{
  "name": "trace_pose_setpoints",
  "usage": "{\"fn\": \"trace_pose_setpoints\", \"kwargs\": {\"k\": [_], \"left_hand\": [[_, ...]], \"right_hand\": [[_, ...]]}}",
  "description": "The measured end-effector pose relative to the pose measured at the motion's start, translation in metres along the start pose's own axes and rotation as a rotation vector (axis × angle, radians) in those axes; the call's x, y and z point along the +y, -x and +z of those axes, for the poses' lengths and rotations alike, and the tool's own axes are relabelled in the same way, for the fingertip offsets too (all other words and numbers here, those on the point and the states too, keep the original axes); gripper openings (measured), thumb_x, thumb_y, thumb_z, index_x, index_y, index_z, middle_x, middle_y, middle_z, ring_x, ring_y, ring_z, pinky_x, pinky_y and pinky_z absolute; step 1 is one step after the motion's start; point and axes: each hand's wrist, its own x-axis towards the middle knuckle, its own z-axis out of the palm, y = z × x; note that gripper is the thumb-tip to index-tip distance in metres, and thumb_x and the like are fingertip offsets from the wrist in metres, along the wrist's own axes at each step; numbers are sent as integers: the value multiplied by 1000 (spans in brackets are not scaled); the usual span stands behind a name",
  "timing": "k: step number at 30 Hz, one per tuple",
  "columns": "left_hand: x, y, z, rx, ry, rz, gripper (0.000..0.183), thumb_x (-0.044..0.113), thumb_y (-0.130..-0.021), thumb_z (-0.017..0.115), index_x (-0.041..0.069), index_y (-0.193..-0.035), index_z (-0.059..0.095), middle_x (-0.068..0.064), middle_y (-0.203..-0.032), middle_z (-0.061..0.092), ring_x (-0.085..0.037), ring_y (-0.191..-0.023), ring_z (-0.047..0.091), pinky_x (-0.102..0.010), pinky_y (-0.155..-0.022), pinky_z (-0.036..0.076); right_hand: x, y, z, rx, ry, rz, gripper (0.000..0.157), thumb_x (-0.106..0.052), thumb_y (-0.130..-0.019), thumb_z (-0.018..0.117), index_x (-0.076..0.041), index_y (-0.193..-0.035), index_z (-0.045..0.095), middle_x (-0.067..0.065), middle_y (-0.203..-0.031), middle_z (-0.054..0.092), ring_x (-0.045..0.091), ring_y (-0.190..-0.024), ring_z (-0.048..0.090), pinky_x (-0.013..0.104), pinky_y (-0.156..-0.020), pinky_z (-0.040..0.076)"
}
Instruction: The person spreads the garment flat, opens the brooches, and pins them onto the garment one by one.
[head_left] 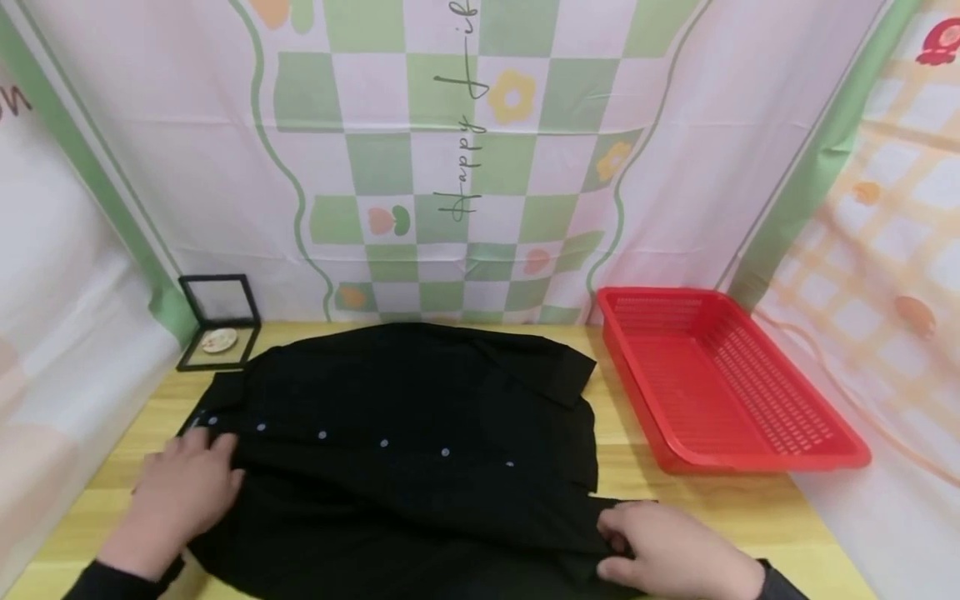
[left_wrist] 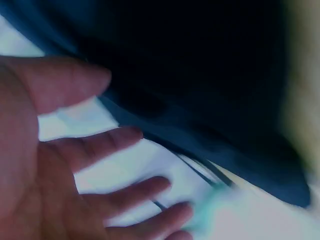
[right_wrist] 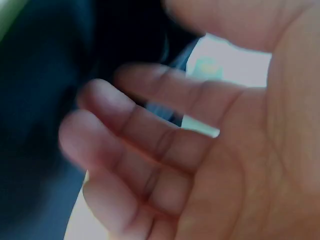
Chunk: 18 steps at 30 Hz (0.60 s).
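Note:
A black button-up shirt lies spread sideways on the wooden table, its row of pale buttons running across it and a sleeve at the upper right. At its left end is my left hand, fingers over the cloth near the top buttons. The left wrist view has that hand with thumb and fingers spread apart beside the dark cloth. My right hand is at the shirt's lower right edge. In the right wrist view its fingers are loosely bent, with the thumb apart; no pinch on the cloth shows.
A red plastic basket with slotted sides stands right of the shirt. A black-framed folding stand with a small round item sits at the back left. Patterned cloth hangs behind the wooden table and on both sides.

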Motion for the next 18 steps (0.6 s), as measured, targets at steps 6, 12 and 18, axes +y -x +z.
{"fn": "trace_pose_setpoints", "kwargs": {"k": [6,12,18], "left_hand": [[61,2,6,-156,-3,98,61,45,-87,75,4,-131,62,-22,-113,59,-40,-87,60,-57,-69,49],[53,-6,12,-65,30,183,56,21,-84,81,3,-132,59,-19,-103,58,-18,-58,52,-42,-54,48],[36,-15,10,-37,50,259,13,14,-87,76,12,-94,66,2,-75,60,-14,-59,54,-39,-55,47]], "right_hand": [[-24,-28,10,217,-17,148,38,-29,-84,80,-3,-108,69,6,-100,69,27,-93,66,48,-81,53],[-23,-31,-10,687,-438,109,15,2,-89,65,-8,-99,60,3,-84,64,17,-77,59,30,-67,47],[-22,-32,-21,729,-720,60,16,-11,-105,52,-2,-114,62,8,-105,66,18,-96,58,26,-80,47]]}}
